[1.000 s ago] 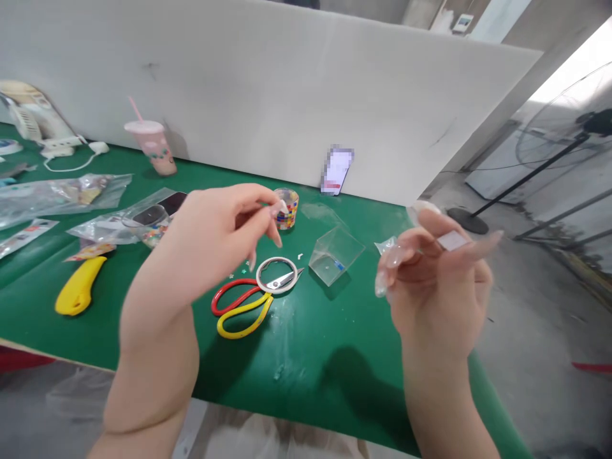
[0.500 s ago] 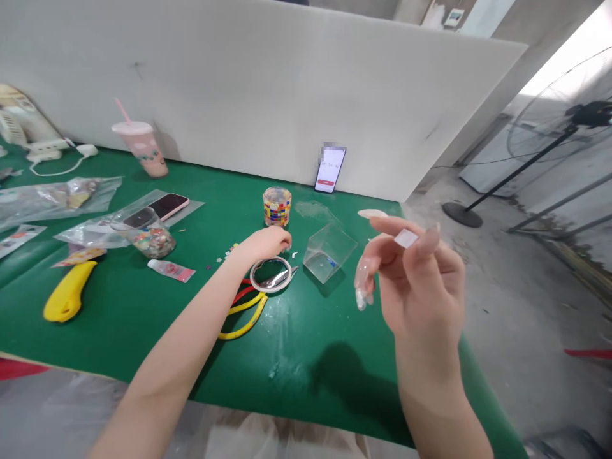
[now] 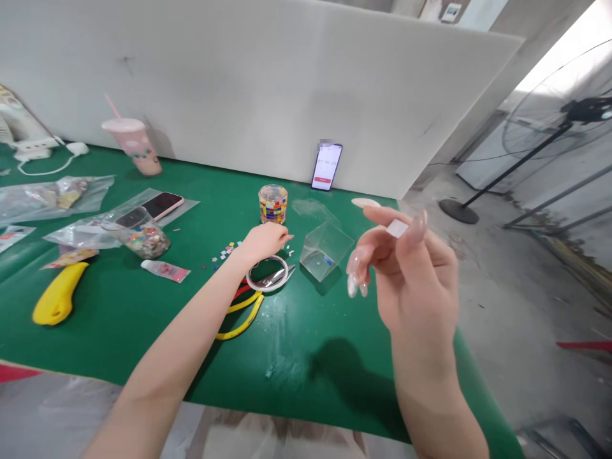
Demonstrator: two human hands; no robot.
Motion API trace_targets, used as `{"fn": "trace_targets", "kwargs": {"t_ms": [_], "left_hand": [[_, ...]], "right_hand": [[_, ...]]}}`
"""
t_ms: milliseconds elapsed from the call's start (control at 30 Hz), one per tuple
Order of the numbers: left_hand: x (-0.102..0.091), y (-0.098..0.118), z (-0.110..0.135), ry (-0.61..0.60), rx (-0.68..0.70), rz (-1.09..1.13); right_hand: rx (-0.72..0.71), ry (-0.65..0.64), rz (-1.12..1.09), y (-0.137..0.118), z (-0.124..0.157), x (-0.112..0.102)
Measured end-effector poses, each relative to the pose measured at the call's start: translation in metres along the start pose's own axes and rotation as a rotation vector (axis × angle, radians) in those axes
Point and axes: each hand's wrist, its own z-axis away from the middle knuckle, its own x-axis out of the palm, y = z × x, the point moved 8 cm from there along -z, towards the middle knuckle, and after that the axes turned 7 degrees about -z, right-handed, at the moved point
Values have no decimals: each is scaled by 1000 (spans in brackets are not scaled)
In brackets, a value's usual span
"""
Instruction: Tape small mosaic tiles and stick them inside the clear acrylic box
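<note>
My right hand [image 3: 415, 274] is raised above the table's right side, pinching a small white square tile [image 3: 396, 228] between thumb and forefinger. My left hand [image 3: 265, 243] reaches down to the table among scattered small mosaic tiles [image 3: 224, 253]. Its fingers are curled and mostly hidden, so whatever they hold cannot be made out. Just behind it stands a clear round cup [image 3: 273, 205] covered with rows of coloured tiles. Close to my left wrist, a white tape roll [image 3: 248, 275] lies over cutters with red and yellow handles [image 3: 241, 328].
A clear plastic box [image 3: 326, 252] lies tilted between my hands. A phone [image 3: 327, 167] leans on the white panel. Leftward are a tipped cup of tiles [image 3: 148, 241], a glue tube [image 3: 166, 270], a yellow-handled tool [image 3: 60, 294], a second phone [image 3: 162, 205] and a pink drink cup [image 3: 136, 148].
The view has shifted slightly, moving everything a little left. My left hand has turned a bit over the scattered tiles. My right hand still holds the white tile.
</note>
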Motion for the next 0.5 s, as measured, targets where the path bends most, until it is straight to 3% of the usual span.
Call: {"fn": "trace_targets", "kwargs": {"t_ms": [133,333,400,500], "left_hand": [[-33,20,17,124,74,227],[-68,79,76,239,305,583],[-82,95,100,438,466,604],[-90,111,129,700,638,434]], "right_hand": [[-48,36,58,7,-2,-7],[-38,-39,-74,25,-7,-6],[12,-90,-139,31,-7,-2],[34,-177,-124,35,-3,8]]}}
